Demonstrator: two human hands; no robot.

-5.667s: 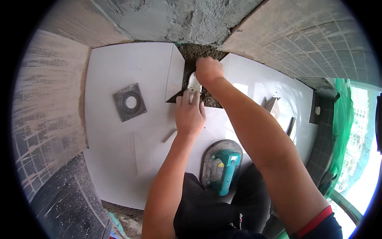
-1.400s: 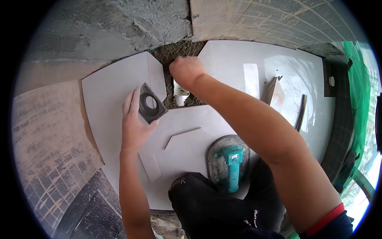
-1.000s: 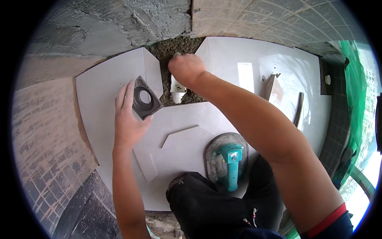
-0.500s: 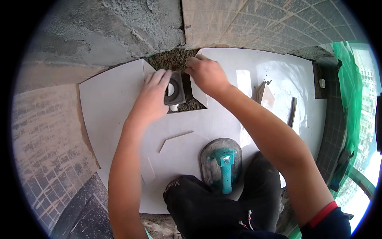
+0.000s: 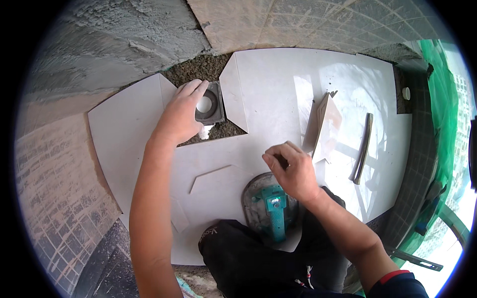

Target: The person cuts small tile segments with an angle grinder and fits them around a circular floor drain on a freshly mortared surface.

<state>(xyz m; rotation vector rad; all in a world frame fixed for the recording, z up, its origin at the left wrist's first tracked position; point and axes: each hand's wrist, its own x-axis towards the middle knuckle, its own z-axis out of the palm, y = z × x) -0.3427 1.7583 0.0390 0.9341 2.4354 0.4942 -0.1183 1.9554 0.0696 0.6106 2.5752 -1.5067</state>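
Observation:
A square grey floor drain with a round opening sits in a cutout between the pale tiles, over rough mortar. My left hand grips its left side, thumb at the near corner and fingers along the far edge. Something white shows beside the drain's near edge. My right hand hangs over the tiles to the right with its fingers curled in; whatever they may hold is hidden. Just below that hand stands a teal-handled tile vibrator on a grey oval pad, between my knees.
Cut tile pieces are stacked at the right, near a narrow dark strip. Thin tile offcuts lie in front of me. A rough cement wall rises behind the drain; green netting hangs at far right.
My right hand has drawn away from the tile edge beside the drain, toward me and to the right. My left hand stays on the drain. The view has shifted slightly.

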